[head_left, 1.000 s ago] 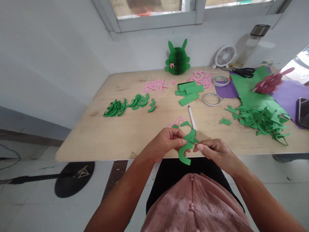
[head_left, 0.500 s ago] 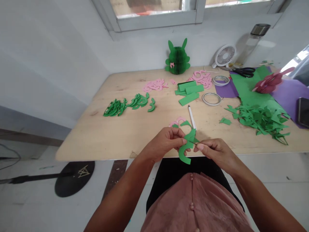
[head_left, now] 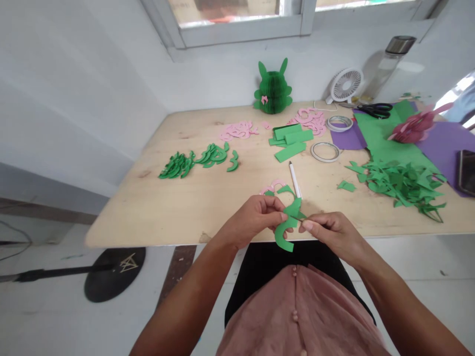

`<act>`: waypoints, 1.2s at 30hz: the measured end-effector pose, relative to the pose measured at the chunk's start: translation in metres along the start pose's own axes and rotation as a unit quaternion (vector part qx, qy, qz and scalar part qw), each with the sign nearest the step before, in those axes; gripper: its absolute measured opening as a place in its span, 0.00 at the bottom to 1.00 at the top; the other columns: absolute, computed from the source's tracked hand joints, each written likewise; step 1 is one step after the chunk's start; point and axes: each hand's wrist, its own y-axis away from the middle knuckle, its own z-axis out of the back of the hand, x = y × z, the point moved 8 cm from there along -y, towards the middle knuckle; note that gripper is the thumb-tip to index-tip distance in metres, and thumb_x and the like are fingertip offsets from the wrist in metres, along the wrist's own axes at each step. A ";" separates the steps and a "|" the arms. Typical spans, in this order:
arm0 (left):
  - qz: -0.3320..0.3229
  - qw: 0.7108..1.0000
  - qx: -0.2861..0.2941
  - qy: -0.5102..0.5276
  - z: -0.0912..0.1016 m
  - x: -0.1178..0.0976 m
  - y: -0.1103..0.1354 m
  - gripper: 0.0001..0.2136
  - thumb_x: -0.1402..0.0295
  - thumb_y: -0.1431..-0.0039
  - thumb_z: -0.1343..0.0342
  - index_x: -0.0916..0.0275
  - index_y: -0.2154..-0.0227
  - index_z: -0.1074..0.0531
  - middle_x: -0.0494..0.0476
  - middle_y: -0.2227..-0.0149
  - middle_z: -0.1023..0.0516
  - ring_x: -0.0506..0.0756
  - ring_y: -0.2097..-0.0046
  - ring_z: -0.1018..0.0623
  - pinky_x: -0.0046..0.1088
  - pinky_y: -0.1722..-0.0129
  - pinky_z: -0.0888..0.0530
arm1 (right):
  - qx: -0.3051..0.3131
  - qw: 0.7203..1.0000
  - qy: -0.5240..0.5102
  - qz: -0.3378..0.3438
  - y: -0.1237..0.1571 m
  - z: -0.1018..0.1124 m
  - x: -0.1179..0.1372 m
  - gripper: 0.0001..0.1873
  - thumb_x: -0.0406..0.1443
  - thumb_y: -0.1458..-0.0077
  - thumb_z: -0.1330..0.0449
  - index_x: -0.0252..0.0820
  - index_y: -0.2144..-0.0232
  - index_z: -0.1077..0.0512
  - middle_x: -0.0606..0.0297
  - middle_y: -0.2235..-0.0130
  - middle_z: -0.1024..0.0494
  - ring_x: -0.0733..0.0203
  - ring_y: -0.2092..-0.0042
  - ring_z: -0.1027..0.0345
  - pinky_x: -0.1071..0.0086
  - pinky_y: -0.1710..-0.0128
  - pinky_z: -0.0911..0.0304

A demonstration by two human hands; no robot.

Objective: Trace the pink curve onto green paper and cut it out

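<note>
My left hand [head_left: 260, 217] pinches a green paper cutout [head_left: 284, 238] with a curved, hook-like lower end, just over the table's front edge. My right hand [head_left: 330, 231] is closed on a thin dark blade-like tool [head_left: 298, 219], whose tip lies against the green paper. Most of that tool is hidden by my fingers, so its exact kind does not show. Just beyond my left hand lie pink paper rings [head_left: 277, 184] and a green scrap [head_left: 285, 190]. A white pen [head_left: 295, 180] points away from my hands.
Green curved cutouts [head_left: 178, 164] lie left, pink ones [head_left: 239, 130] farther back. Green strips [head_left: 293, 141], tape rolls [head_left: 325, 152] and black-handled scissors [head_left: 375, 110] sit right of centre. Green scraps [head_left: 404, 185] pile up right. A green honeycomb paper figure [head_left: 273, 94] and white fan [head_left: 346, 86] stand behind.
Almost nothing has moved. My right hand and the dark tool have shifted very slightly at the green paper; my left hand keeps its hold.
</note>
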 end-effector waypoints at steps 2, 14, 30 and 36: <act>-0.002 1.000 -0.001 0.001 0.000 -0.001 0.000 0.11 0.65 0.53 0.36 0.66 0.75 0.31 0.55 0.77 0.23 0.52 0.75 0.22 0.26 0.73 0.27 | -0.003 1.000 0.005 0.000 0.000 0.001 0.000 0.24 0.53 0.46 0.44 0.40 0.77 0.24 0.66 0.80 0.34 0.63 0.75 0.42 0.71 0.79 0.51; -0.006 1.000 0.000 -0.006 -0.001 -0.003 0.000 0.11 0.65 0.54 0.36 0.66 0.75 0.31 0.55 0.76 0.22 0.52 0.74 0.22 0.27 0.73 0.26 | -0.008 1.000 0.024 0.001 0.000 0.005 0.003 0.24 0.53 0.47 0.44 0.40 0.76 0.23 0.67 0.81 0.36 0.65 0.76 0.45 0.71 0.80 0.53; -0.001 1.000 -0.019 0.020 0.005 0.002 0.001 0.11 0.67 0.54 0.35 0.66 0.74 0.31 0.51 0.79 0.24 0.51 0.75 0.22 0.23 0.73 0.29 | 0.002 0.999 -0.034 -0.031 0.003 0.006 -0.003 0.24 0.53 0.48 0.43 0.39 0.77 0.24 0.69 0.81 0.40 0.66 0.77 0.48 0.71 0.79 0.51; -0.011 0.998 -0.026 0.047 0.003 0.005 0.000 0.11 0.66 0.55 0.34 0.66 0.75 0.30 0.50 0.79 0.26 0.50 0.75 0.23 0.21 0.74 0.31 | -0.076 0.984 -0.149 -0.053 0.001 0.012 -0.010 0.25 0.54 0.49 0.42 0.37 0.68 0.23 0.73 0.81 0.46 0.69 0.78 0.56 0.72 0.80 0.59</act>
